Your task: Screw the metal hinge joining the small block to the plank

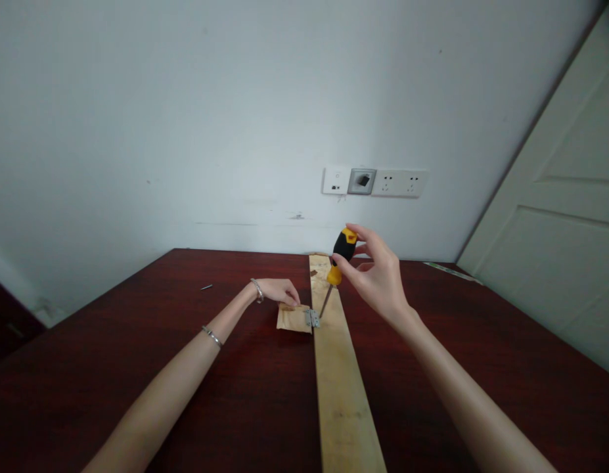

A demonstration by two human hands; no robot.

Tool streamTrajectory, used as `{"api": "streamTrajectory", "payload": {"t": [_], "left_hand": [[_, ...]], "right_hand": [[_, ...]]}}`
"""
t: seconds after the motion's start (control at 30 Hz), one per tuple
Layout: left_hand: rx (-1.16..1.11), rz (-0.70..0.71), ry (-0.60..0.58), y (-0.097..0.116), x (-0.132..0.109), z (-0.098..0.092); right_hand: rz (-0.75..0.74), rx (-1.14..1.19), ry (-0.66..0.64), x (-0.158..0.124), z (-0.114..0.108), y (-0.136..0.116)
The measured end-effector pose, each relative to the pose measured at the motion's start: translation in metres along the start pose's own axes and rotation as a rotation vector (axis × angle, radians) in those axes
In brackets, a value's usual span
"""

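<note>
In my right hand [378, 272] is a screwdriver [344, 246] with a black and yellow handle, gripped between thumb and fingers. Its shaft slants down to the left, the tip at or just beside a metal hinge [313, 318]. That hinge spans a short wooden block [293, 319] and the near-side edge of a long wooden board [339, 368]. With fingers curled down, my left hand [279, 290] grips the far edge of the short block; its fingertips are partly hidden. Two bracelets circle the left wrist and forearm.
A small metal screw or nail [206, 287] lies on the dark red table [225, 407], left of the block. Behind stands a white wall with switches and sockets [400, 183]. A pale strip [452, 272] lies near the back right edge, beside a white door [560, 217].
</note>
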State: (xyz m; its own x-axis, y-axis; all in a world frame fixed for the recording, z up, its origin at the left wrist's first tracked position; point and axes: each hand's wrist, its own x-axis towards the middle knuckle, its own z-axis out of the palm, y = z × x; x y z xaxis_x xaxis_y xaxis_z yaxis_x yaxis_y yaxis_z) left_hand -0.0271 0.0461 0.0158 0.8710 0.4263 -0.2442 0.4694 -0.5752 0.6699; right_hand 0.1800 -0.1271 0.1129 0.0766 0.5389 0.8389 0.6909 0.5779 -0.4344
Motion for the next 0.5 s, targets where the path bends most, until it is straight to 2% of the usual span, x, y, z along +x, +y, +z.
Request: {"api": "streamTrajectory", "payload": {"t": [0.23,0.4,0.5], "left_hand": [[0.066,0.005,0.007,0.007,-0.002,-0.001],[0.313,0.034,0.236,0.035,-0.003,0.007],[0.347,0.141,0.202,0.054,-0.002,0.016]], "right_hand": [[0.009,-0.024,0.025,0.004,-0.005,0.002],[0.010,-0.028,0.051,0.005,-0.009,0.007],[0.013,-0.031,0.060,0.007,-0.012,0.008]]}}
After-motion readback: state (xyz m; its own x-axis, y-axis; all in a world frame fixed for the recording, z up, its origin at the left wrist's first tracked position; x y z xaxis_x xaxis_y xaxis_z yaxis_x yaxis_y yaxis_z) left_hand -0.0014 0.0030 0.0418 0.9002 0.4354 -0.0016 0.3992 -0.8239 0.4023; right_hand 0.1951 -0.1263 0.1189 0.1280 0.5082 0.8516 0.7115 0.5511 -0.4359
